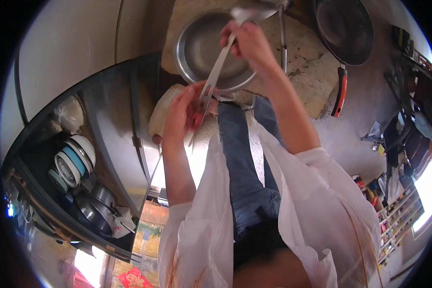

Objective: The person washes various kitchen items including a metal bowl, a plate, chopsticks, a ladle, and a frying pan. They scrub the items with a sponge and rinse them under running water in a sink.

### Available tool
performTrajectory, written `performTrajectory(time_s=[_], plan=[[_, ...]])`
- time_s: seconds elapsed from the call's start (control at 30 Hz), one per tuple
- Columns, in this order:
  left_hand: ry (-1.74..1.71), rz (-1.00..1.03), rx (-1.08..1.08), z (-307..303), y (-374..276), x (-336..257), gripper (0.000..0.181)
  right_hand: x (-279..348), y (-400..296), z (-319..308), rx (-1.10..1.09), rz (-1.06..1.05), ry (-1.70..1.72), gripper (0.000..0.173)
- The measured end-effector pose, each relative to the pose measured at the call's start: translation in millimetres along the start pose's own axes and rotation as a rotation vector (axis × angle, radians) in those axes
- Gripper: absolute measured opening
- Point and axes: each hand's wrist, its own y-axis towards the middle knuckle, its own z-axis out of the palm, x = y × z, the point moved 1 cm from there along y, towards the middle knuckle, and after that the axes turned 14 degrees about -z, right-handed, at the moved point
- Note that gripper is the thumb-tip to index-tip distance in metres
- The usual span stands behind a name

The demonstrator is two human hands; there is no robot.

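My right hand (245, 41) is closed around the upper shaft of a long metal utensil (219, 68), which slants over a wide stainless steel basin (205, 50). Its far end, at the top, is blurred, so I cannot tell its kind. At its near end, my left hand (187, 108) is held beside the slotted or forked part, with something red at the fingers; whether it grips the utensil is unclear. The basin rests on a worn, pale board or slab (302, 61). Another metal handle (283, 46) lies right of the basin.
A dark frying pan (345, 32) with a red and black handle (340, 93) is at the upper right. At left, a dark-framed cabinet (108, 118) holds stacked bowls (73, 162) and metal pots (93, 212). Crowded shelves (399, 216) stand at the far right.
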Motion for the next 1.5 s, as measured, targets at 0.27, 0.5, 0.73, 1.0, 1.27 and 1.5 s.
performTrajectory(time_s=[0.27,0.5,0.73,1.0,1.27,1.5], plan=[[-0.202,0.239,-0.343,-29,137,14,0.027,21,22,-30,-0.219,-0.521,-0.582,0.033],[-0.708,0.334,-0.609,-21,196,20,0.021,-3,14,-31,-0.206,-0.593,-0.669,0.031],[-0.008,0.682,-0.336,43,158,12,0.027,-8,3,-12,-0.168,-0.662,-0.657,0.019],[0.599,0.785,-0.765,35,148,4,0.014,-10,-15,-17,-0.102,-0.567,-0.325,0.011],[0.592,0.974,-0.906,28,124,7,0.015,-114,12,-128,-0.514,-0.359,-1.186,0.033],[0.507,1.004,-0.869,75,102,8,0.047,-126,22,-184,-0.444,-0.448,-0.381,0.033]])
